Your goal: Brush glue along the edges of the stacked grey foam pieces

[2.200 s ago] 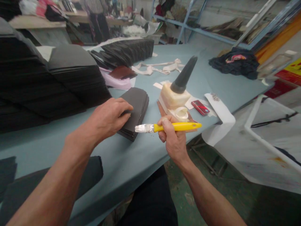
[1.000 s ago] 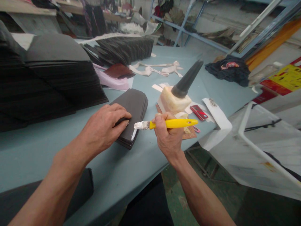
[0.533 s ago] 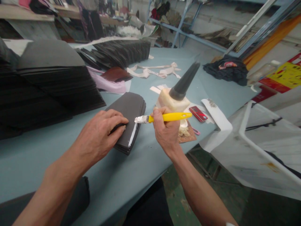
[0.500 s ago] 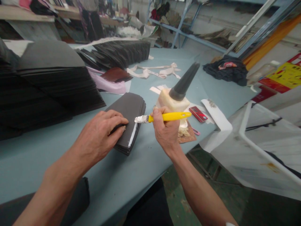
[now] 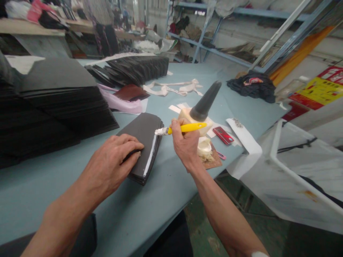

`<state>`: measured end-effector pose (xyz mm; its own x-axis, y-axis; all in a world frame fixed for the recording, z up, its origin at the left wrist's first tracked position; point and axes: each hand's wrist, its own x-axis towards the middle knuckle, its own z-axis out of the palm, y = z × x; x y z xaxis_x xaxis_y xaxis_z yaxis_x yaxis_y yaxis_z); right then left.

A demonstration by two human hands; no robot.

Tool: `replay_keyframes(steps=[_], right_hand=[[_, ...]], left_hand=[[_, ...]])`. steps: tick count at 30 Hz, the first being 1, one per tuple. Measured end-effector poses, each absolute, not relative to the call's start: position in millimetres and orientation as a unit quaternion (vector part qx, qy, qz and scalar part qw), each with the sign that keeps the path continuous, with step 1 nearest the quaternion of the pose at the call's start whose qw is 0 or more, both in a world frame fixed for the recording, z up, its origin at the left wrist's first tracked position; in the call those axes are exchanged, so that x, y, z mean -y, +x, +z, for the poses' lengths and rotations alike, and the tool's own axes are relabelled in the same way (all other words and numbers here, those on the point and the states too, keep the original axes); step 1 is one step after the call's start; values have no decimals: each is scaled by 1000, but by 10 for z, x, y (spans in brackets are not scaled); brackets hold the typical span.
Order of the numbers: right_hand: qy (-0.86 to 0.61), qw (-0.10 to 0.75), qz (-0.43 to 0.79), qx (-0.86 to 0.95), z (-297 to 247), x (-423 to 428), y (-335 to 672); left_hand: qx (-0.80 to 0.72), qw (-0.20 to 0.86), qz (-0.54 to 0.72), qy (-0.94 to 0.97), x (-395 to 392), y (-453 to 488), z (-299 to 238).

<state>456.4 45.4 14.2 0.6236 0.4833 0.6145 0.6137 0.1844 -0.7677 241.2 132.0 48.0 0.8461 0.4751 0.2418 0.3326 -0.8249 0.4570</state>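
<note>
My right hand (image 5: 186,142) is closed around a paintbrush (image 5: 191,127) with a yellow handle. Its white-coated bristles touch the right edge of the top dark grey panel (image 5: 142,132), where a wet white strip runs along the edge. That panel lies on a small stack of similar panels on the table. My left hand (image 5: 115,160) presses on the stack's left side, thumb and fingers pinched on something dark, seemingly the panel. Beyond my right hand stands a cream block (image 5: 184,113) with a dark cone (image 5: 206,101) on top. White paste (image 5: 205,146) sits on a brown board.
Tall stacks of dark panels (image 5: 61,103) stand at the left, with a fanned row (image 5: 139,69) behind. A red phone-like object (image 5: 223,135), white strips (image 5: 171,89) and dark cloth (image 5: 252,87) lie on the table (image 5: 160,203). A white bin (image 5: 302,178) is at the right.
The brush tip has moved up along the panel's edge, and the white strip now reaches farther toward the far end. My left hand keeps its hold. The whole view has shifted slightly.
</note>
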Motion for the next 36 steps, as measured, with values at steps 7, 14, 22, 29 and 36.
replay_keyframes(steps=[7, 14, 22, 29, 36], right_hand=[[-647, 602, -86, 459, 191, -569, 4698], [-670, 548, -113, 488, 275, -669, 4797], [-692, 495, -130, 510, 357, -767, 4869], [-721, 429, -157, 522, 438, -871, 4953], [-756, 366, -159, 519, 541, -981, 4977]], left_hand=[[-216, 206, 176, 938, -1303, 2422, 505], [-211, 195, 189, 939, -1292, 2410, 471], [-198, 176, 209, 941, -1288, 2410, 430], [-205, 179, 208, 939, -1264, 2410, 444], [-211, 179, 208, 938, -1266, 2421, 423]])
